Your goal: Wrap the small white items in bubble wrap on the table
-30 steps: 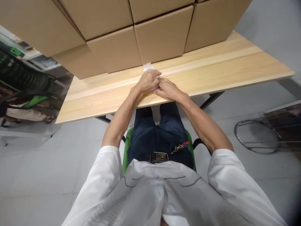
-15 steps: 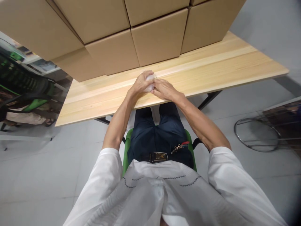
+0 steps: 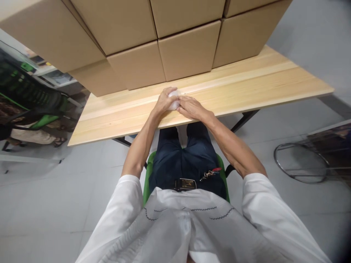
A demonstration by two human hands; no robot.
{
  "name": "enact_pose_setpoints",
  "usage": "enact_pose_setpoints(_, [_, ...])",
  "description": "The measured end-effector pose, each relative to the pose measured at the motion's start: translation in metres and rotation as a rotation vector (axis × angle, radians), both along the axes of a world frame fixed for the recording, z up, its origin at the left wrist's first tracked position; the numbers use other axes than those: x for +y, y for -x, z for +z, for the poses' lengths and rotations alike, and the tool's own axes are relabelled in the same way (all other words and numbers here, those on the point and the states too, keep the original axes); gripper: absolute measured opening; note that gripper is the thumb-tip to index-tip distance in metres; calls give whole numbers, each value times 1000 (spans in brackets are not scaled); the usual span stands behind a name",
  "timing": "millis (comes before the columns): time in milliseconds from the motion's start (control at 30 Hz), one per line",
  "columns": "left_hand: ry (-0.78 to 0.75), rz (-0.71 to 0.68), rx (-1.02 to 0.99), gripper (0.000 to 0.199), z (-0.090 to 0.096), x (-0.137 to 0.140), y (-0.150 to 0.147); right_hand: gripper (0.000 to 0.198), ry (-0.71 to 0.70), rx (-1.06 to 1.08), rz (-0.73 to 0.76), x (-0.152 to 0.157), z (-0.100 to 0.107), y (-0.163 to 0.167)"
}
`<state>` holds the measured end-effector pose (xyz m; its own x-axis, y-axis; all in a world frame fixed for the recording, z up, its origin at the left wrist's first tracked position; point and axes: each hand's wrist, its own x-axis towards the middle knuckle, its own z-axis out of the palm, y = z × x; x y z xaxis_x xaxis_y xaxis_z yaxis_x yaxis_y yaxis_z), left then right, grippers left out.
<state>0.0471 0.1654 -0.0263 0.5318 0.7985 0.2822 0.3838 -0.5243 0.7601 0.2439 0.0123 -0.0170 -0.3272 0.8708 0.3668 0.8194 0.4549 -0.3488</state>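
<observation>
A small white object (image 3: 173,103), which may be paper or soft plastic, lies on the wooden table near its front edge. My left hand (image 3: 163,100) curls round its left side, with the thumb and fingers on it. From the right, my right hand (image 3: 191,107) presses its fingertips against the same object, its fingers close together. Both hands rest low over the tabletop and cover much of the object, so its exact kind cannot be made out.
Stacked cardboard boxes (image 3: 189,51) stand along the back of the wooden table (image 3: 246,82). To the left are a black and green chair (image 3: 33,95) and part of another person, with a sandalled foot (image 3: 59,140). A round metal frame (image 3: 301,145) is at the right.
The view has shifted slightly, so table and boxes sit a little lower. More of the white object shows between my hands; both hands remain on it.
</observation>
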Motion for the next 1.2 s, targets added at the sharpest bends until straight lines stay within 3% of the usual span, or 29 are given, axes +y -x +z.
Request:
enact_pose_setpoints(233, [9,-17,22,79,0,-1,-1,60,3,272,-141,-15,5,-13])
enact_pose_setpoints(433, [76,-27,-86,83,0,-5,9,101,-24,476,-137,-14,27,-14])
enact_pose_setpoints(567, [55,7,-155,88,5,-10,19,113,-20,486,-91,1,37,-3])
enact_pose_setpoints(800, [-26,116,-154,69,8,-27,24,95,17,277,-9,30,29,31])
enact_pose_setpoints(933, [-18,148,-160,56,7,-33,26,82,32,232,-37,43,18,49])
enact_pose_setpoints(1200, [-35,114,-97,53,16,-42,29,69,27,208,-109,35,15,48])
